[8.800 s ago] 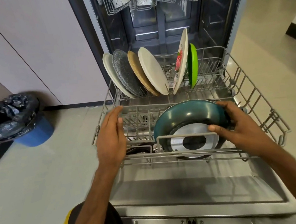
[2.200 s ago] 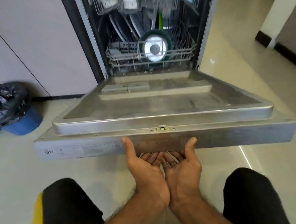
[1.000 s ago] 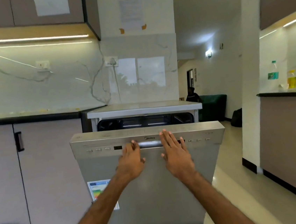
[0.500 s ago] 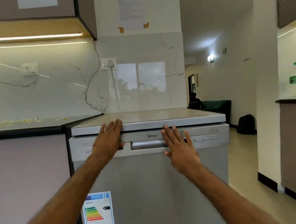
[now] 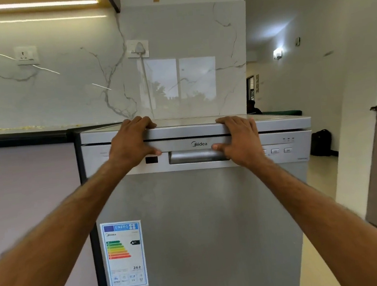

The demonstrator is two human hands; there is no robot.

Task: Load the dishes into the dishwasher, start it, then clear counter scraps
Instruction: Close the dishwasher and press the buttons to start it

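Machine: tall grey steel dishwasher (image 5: 203, 222), door up, filling the head view from centre to 6 o'clock.
Left: left grip (image 5: 131, 141) clenched over the dishwasher's top edge, just 9 o'clock of centre, thumb on the door panel.
Right: right grip (image 5: 240, 137) grasping the same edge, just 3 o'clock of centre.
Scraps: pale counter scraps (image 5: 18, 128) on dark surface (image 5: 19, 138), far out at 9 o'clock.

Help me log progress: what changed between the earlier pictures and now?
The rack slid in and the dishwasher door swung up shut. Left hand and right hand moved from its front to grip the dishwasher top, fingers curled over. Counter scraps remain.
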